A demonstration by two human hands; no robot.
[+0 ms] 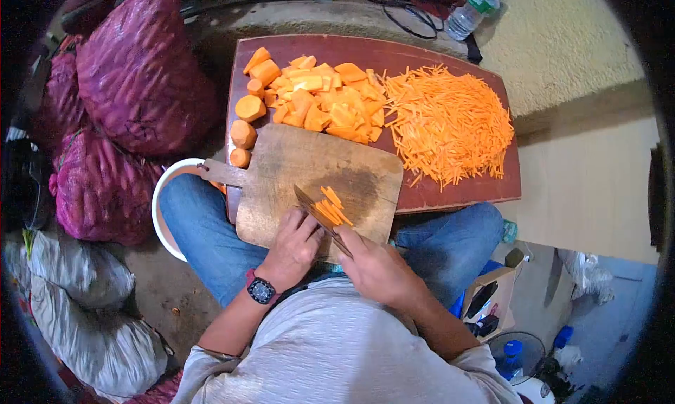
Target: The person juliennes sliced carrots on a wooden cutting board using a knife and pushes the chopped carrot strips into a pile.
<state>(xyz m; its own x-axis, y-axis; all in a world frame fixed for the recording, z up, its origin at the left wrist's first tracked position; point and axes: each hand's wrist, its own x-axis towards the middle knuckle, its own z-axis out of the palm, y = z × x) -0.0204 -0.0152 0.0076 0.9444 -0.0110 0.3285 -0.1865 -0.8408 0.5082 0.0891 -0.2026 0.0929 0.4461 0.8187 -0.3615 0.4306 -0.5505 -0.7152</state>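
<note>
– As seen from the head camera, working over what?

– Over a wooden cutting board [274, 165], laid partly on a red-brown table [380, 56] and overhanging its near edge, with the board's handle pointing left.

– Holding anything in the right hand [380, 267]?

– Yes, gripping a knife [306, 200] by its near end, with fingers closed and the blade slanting across the near middle of the board.

– And with the left hand [292, 242]?

– Curled, with fingers bunched close against the blade's left side, over the near part of the board. Cannot tell whether pinching any piece underneath. Wearing a dark watch [261, 290] on that wrist.

– Cut anything on the board?

– Yes, into a few carrot strips [334, 208], lying just right of the blade, by a dark damp patch.

– And around the board?

– Just beyond the far edge, piled carrot slices [330, 98]; along the far left corner, thick carrot chunks [243, 134]. Past the far right corner, heaped high, carrot shreds [453, 126]. Off to the left, purple mesh sacks [137, 80], well apart from the board. Nearer, by the handle's tip, a white tub [157, 207].
</note>
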